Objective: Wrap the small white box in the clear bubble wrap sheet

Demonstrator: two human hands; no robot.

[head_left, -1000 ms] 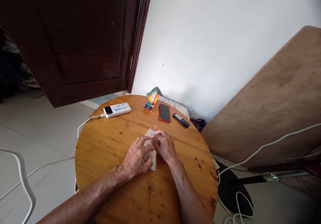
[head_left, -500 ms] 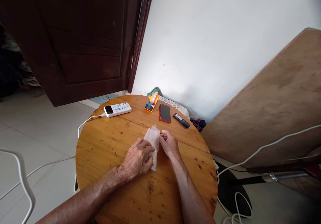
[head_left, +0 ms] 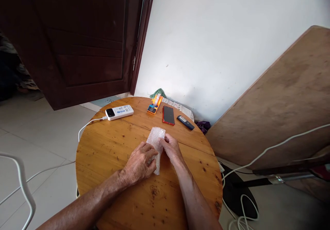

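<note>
A narrow piece of translucent bubble wrap (head_left: 156, 136) lies lengthwise on the round wooden table (head_left: 103, 158), between my hands. My left hand (head_left: 142, 160) rests over its lower left part, fingers curled and pressed on the wrap. At the upper right edge, my right hand (head_left: 171, 148) pinches the wrap between thumb and fingers. Whatever may be inside the wrap cannot be made out.
Along the far side of the table lie a white power bank (head_left: 120, 112) with a cable, an orange tape dispenser (head_left: 155, 104), a red-edged phone (head_left: 168, 115) and a dark handheld device (head_left: 185, 122). A wooden board (head_left: 278, 96) leans at the right.
The top end of the wrap now looks wider and flatter, and the small clear strip that stuck out there no longer shows. My right thumb has come further over the edge.
</note>
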